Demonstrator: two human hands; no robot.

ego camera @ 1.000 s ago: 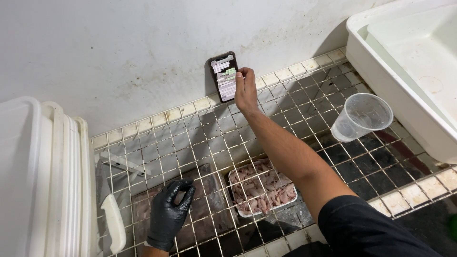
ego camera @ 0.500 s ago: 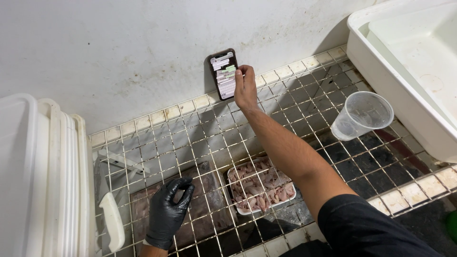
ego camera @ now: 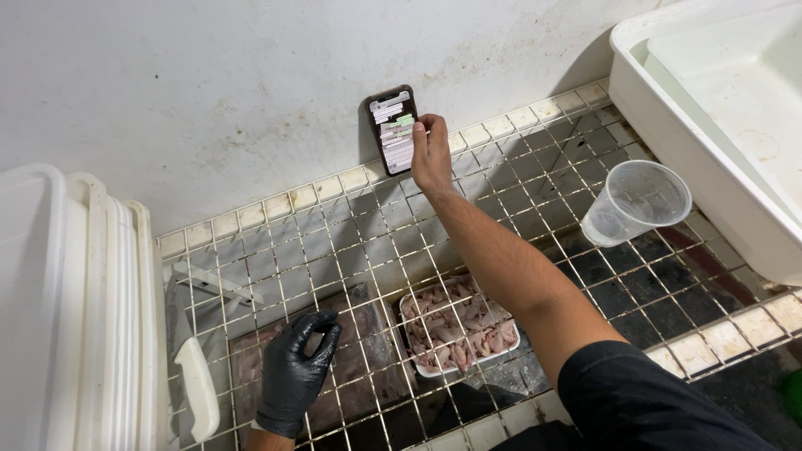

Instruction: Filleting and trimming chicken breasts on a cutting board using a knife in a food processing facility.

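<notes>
Head view
Right hand (ego camera: pixel 430 154): bare, fingers touching phone (ego camera: pixel 393 129) propped against wall (ego camera: pixel 209 92)
Left hand (ego camera: pixel 296 372): black glove, loosely curled, empty, resting on grate (ego camera: pixel 334 242)
Nearby: meat tray (ego camera: pixel 458 324), cup (ego camera: pixel 637 202), knife (ego camera: pixel 196 388)

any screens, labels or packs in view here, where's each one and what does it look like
Phone: upright against the white wall at the back of the wire rack, black-edged rectangle, lit screen with white and green bubbles; right hand touches its edge.
Meat tray: under the rack near the middle, white rectangle filled with pink pieces.
No labels or signs visible.
</notes>
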